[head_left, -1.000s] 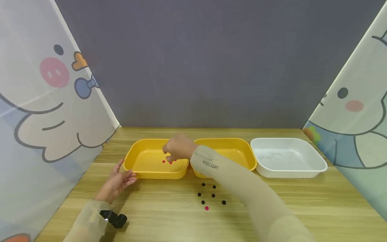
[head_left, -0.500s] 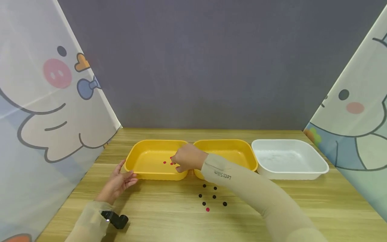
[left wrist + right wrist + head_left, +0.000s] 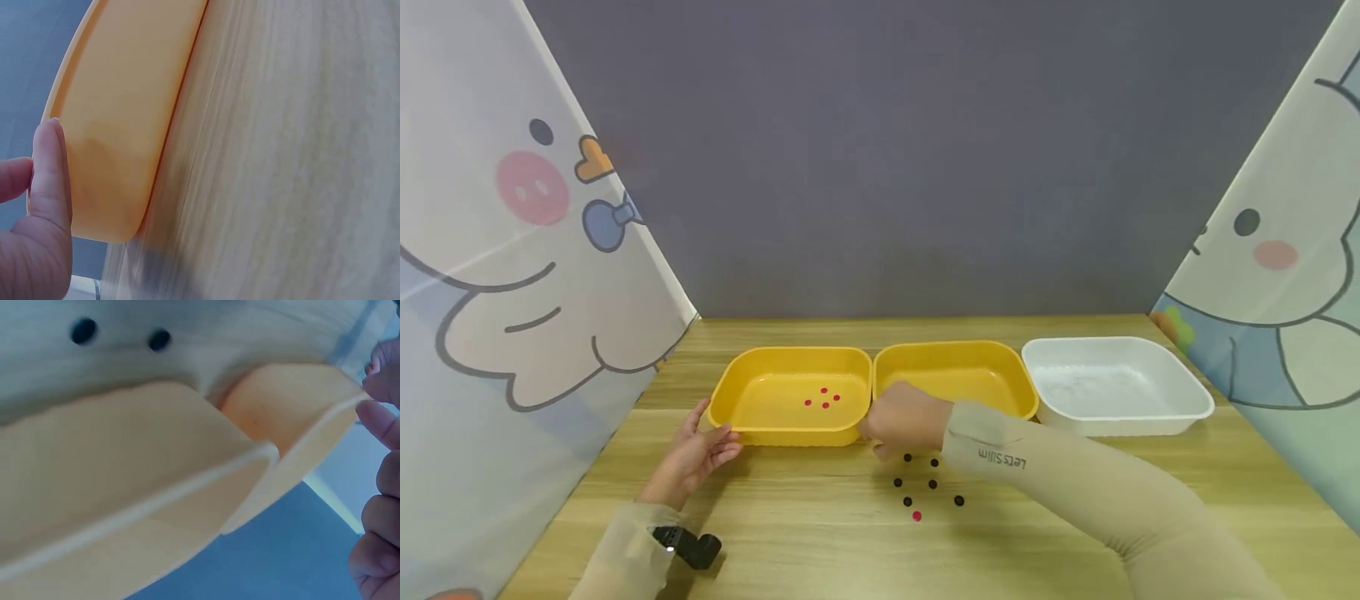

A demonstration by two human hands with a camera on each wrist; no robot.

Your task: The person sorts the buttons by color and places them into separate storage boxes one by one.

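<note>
My left hand (image 3: 694,458) pinches the front left corner of the left yellow tray (image 3: 797,437), with the rim between thumb and finger in the left wrist view. Several small red button-like discs (image 3: 826,405) lie inside that tray. Over the front of the gap between the two yellow trays is my right hand (image 3: 906,421), its fingers loosely bent. In the right wrist view, thumb and forefinger stand apart with nothing visible between them. On the table just in front of this hand lie several black button-like discs (image 3: 932,484) and one red disc (image 3: 917,516).
A second yellow tray (image 3: 955,353) stands in the middle, partly covered by the right hand. To its right is a white tray (image 3: 1112,425). All three stand in a row on the wooden table (image 3: 820,533), before a grey panel (image 3: 880,167).
My right hand has moved right and toward me, out from over the left tray's red discs to the front of the gap between the yellow trays. The left hand stays on its corner.
</note>
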